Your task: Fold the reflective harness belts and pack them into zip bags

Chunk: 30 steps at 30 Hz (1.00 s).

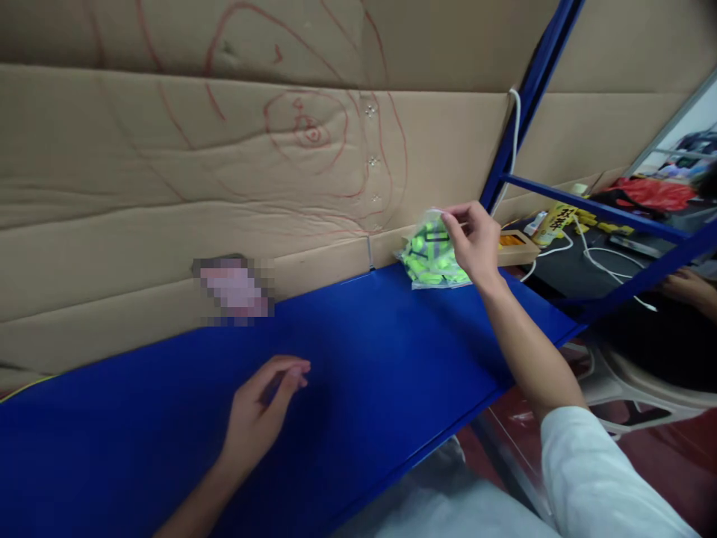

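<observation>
A clear plastic bag [437, 258] full of small bright green pieces with dark marks lies at the back of the blue tabletop [358, 336], close to the cardboard wall. My right hand [473, 235] pinches the bag's top edge between thumb and fingers. Over the bare blue surface, left of the bag, is my left hand [269, 400]. Its fingers are curled in and the thumb meets them near the tips, with nothing visible between them. What the green pieces are cannot be made out.
A blurred-out phone-like object [232, 288] leans on the cardboard wall [168, 179]. Beyond the blue frame post [532, 97] are an open cardboard box [515, 246], a yellow bottle [554, 220] and white cables [602, 261]. Another person's hand [688, 288] shows at far right, above a chair [650, 373].
</observation>
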Available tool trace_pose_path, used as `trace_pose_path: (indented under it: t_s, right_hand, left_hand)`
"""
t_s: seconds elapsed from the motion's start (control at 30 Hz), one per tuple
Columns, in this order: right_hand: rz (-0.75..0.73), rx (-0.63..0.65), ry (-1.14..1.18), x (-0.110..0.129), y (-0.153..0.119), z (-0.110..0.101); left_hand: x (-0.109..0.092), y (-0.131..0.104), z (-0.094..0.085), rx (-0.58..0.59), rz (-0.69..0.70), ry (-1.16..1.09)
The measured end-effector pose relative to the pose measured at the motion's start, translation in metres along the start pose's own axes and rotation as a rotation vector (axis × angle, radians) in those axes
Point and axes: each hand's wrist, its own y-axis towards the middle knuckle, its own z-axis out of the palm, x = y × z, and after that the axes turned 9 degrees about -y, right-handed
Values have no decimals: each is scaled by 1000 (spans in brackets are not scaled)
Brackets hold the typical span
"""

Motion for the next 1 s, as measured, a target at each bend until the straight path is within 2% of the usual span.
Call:
trace_pose_path:
  t_s: [0.07,0.1,0.13,0.2,0.27,0.3,0.37,0.43,0.53,0.63,0.7,0.8,0.9,1.0]
  right_hand:
    - [91,22,276,38,-12,12]
    - [178,104,412,56,-22,18]
    - [289,247,543,72,-35,24]
    - [545,620,782,96,-64,37]
    - [782,907,965,109,-93,50]
    - [872,973,1029,112,-105,57]
    - [991,1003,1103,112,-124,67]
    - [1043,1000,1131,109,-136,73]
    - [1016,1074,1166,110,-146,73]
    - [878,1169,1172,118,-155,69]
    - [790,1195,1154,124,-160,66]
    - [666,1165,1116,130,-166,65]
    - [579,1114,1038,130,-171,65]
    - [538,1099,966,127,-173,66]
  left_hand:
    - [-10,-4,-3,-84,10,-62]
    - [-15,-7,-3,-69,32,-78]
    - [-19,-9,-3,-29,62,-80]
    - [-23,-12,-3,18,106,-39]
    - [-21,-9,-4,-47,100,65]
    - [-18,-6,-5,-113,86,123]
    - [-13,0,-7,-211,61,197]
    - [-15,0,-7,-221,53,191]
    - [-32,-12,1,-68,60,106]
    - [-50,-27,16,78,114,43]
    - [-54,-32,24,73,91,60]
    - [-49,-33,29,43,-49,69]
    - [-42,-29,26,64,-150,8]
    - [-39,-25,22,110,-195,-76]
